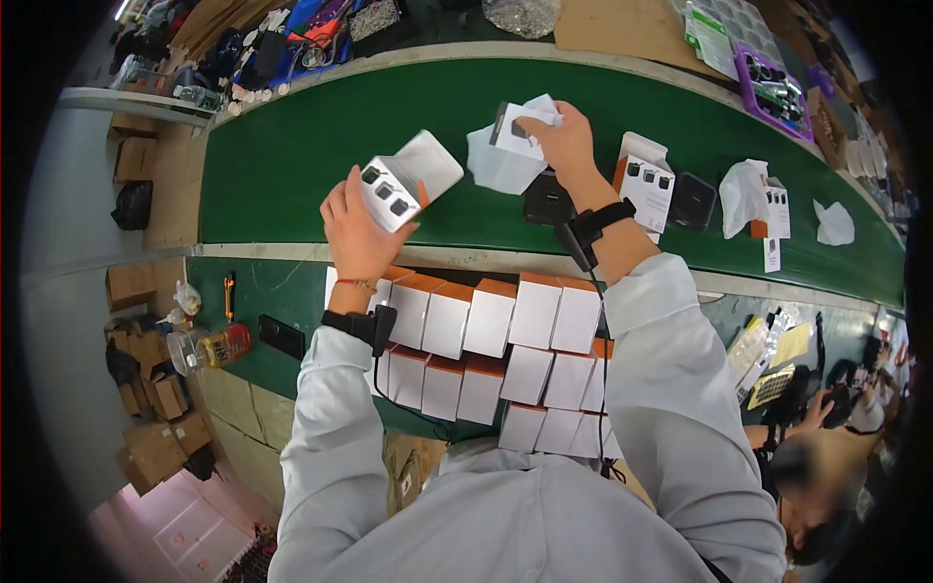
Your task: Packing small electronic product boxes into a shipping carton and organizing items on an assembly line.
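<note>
My left hand (358, 233) is closed around a small white-and-orange box (391, 197) with dark pictures on its face. The box is tilted, and its lid flap stands open. Farther right, my right hand (569, 146) pinches a white printed leaflet (513, 136). A thin white wrapping sheet (498, 170) lies under and beside that leaflet; whether the fingers also grip it, I cannot tell. Below this hand, partly hidden by the wrist, a black square device (546, 200) rests on the green surface. To its right are an opened box (645, 189) and another black device (692, 201).
Closed white-and-orange boxes (486, 321) stand in rows near my body. Crumpled white wrapping (744, 199) and a smaller box (777, 209) lie right on the green belt (321, 146). A purple basket (773, 92) sits far right. A phone (282, 336) lies left; another person works lower right.
</note>
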{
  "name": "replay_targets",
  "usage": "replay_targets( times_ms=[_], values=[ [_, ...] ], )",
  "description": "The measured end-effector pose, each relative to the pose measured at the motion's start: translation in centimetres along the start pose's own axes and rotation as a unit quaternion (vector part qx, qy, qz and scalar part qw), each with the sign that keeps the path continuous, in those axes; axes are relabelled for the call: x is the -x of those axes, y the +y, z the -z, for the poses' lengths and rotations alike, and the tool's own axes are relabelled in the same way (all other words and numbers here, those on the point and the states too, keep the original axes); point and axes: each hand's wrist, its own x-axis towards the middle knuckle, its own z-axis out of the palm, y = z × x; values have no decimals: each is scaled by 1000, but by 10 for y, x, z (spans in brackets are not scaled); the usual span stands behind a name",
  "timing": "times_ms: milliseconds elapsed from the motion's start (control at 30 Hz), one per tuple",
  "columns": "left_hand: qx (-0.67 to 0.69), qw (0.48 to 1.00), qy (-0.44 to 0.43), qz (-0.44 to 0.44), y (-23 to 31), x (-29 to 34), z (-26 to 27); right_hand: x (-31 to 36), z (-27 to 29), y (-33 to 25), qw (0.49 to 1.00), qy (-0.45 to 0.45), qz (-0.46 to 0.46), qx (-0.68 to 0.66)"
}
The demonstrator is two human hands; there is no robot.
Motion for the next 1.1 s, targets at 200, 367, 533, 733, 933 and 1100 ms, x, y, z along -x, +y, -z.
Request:
replay_targets(
  times_ms=[200,367,533,733,933,1100],
  values=[
    [64,992,-96,59,1,6,-55,10,24,7,904,224,125,343],
    [357,913,-186,62,27,51,26,143,102,-81,960,37,107,257],
    [356,914,-184,70,54,155,69,297,211,-40,959,169,-26,227],
    [354,905,-233,44,80,247,103,412,221,-6,903,330,-95,260],
    [349,887,-277,-119,113,259,119,396,190,60,836,263,-186,445],
    [345,882,-276,-164,129,262,142,371,248,50,841,244,-172,451]
  ],
)
